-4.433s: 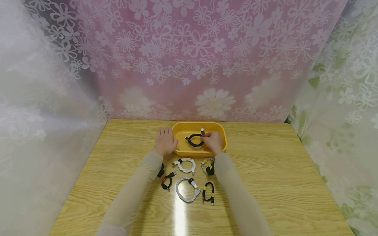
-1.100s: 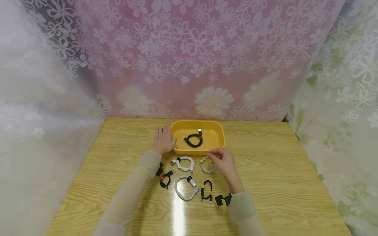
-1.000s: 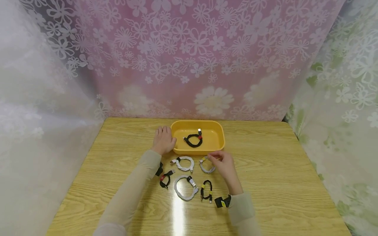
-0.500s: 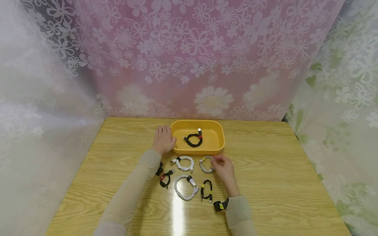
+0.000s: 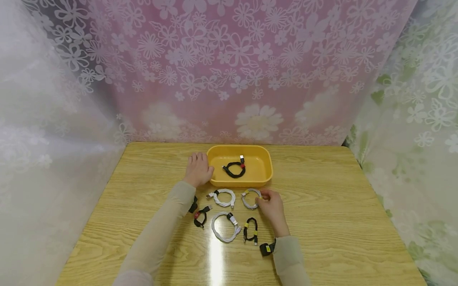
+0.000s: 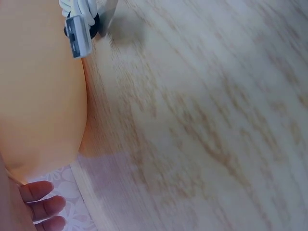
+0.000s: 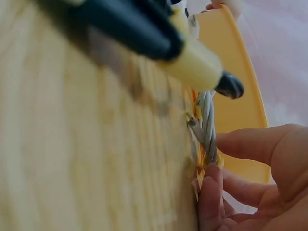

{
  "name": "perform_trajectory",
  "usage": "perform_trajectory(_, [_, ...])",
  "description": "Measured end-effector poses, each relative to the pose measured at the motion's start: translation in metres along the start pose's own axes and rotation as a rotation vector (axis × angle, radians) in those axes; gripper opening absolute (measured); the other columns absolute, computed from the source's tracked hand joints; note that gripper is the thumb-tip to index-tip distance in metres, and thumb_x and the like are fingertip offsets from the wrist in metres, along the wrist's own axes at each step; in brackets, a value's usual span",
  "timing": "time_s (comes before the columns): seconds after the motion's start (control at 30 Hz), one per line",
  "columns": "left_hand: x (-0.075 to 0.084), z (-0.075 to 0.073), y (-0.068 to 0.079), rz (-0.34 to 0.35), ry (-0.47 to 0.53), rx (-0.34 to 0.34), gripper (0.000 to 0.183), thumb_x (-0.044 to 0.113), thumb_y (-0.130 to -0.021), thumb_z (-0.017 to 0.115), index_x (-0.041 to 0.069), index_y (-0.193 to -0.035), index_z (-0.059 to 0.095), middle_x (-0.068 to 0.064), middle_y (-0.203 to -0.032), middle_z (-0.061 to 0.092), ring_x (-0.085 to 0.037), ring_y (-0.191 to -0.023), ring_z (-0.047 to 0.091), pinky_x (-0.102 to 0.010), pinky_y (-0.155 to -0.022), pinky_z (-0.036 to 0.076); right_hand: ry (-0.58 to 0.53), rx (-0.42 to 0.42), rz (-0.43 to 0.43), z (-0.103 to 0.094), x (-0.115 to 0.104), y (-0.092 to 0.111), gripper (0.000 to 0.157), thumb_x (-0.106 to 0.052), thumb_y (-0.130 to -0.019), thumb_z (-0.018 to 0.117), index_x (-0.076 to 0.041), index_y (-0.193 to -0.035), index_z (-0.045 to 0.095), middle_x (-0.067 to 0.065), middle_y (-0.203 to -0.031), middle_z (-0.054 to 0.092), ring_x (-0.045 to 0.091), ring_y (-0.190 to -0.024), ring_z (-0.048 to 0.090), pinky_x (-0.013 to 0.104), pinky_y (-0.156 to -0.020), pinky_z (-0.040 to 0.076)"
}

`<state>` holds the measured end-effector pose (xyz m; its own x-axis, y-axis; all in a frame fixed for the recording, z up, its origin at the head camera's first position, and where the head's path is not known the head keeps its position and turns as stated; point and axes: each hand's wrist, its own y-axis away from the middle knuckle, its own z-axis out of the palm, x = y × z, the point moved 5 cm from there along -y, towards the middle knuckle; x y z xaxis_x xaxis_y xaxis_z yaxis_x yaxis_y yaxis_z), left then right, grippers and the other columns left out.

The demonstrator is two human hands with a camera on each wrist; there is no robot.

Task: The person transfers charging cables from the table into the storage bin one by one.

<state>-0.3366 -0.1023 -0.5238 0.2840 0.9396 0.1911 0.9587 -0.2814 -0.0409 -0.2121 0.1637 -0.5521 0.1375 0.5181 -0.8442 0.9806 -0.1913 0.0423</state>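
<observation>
The coiled grey cable (image 7: 208, 120) lies on the table (image 5: 322, 190), just in front of the yellow tray (image 5: 260, 169). I see its right side caught in the right hand (image 5: 272, 207): the thumb and fingertips (image 7: 211, 190) are clamped on the strand near a yellow tie (image 7: 220, 160), the loop extending leftward from them. Whether any part is raised off the wood, I cannot tell. The left hand (image 5: 197, 171) grips the tray's left side, thumb over the rim, fingers together outside. Inside the tray I find a black cable (image 5: 236, 176); a white cable (image 5: 232, 196) rests beside the grey one, apart from either hand.
</observation>
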Motion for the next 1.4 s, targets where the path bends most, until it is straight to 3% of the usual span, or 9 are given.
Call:
perform_trajectory(0.47, [-0.0005,0.0003,0.0001,0.002,-0.005,-0.01,0.033,0.027,-0.1,0.038,-0.001,-0.114,0.046,-0.02,-0.113,0.043,-0.037,-0.103,0.037,-0.048,-0.095,0.029,0.094,-0.024,-0.044,0.0004,0.0046,0.0002,0.028,-0.001,-0.079,0.067,0.004,-0.106,0.066,0.013,-0.09,0.051,0.025,-0.083,0.047,0.035,-0.073,0.036])
perform_trajectory(1.4, [-0.0018,0.0026,-0.0013,0.002,0.001,-0.004,0.028,0.026,-0.1,0.038,0.0,-0.109,0.045,-0.018,-0.106,0.042,-0.035,-0.099,0.036,-0.047,-0.093,0.029,0.073,-0.017,0.009,-0.0013,0.0052,0.0034,0.022,-0.002,-0.082,0.062,0.005,-0.103,0.065,0.015,-0.093,0.056,0.024,-0.078,0.051,0.033,-0.068,0.041])
